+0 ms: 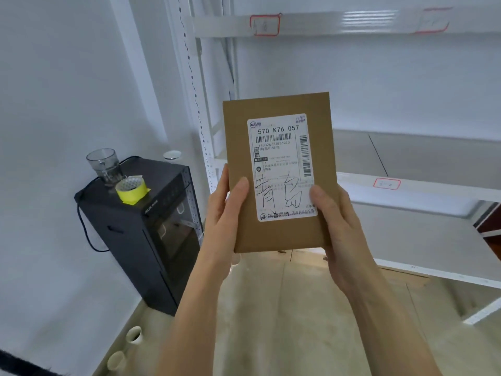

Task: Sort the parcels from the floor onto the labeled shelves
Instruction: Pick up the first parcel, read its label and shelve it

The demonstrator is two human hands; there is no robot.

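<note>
Your left hand point(225, 210) and right hand point(336, 221) grip the brown parcel point(279, 172) upright before the white shelves point(406, 158). Its label point(282, 166) reads "570 K76 057". Far left, a glass cup point(104, 164) looks empty.

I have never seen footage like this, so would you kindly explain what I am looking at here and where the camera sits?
There is no machine here: the camera is worn on a person's head and looks forward and down, so the two arms rising from the bottom are that person's own. The left hand and right hand hold a flat brown parcel upright by its lower edges, thumbs on the front. Its white label faces the camera, with printed codes and handwriting. Behind it stand white shelves carrying small red-framed tags; what shows of the shelves is bare. To the left, a black cabinet bears a glass and a yellow tape roll. The person seems to be reading the label to pick a shelf.
</note>
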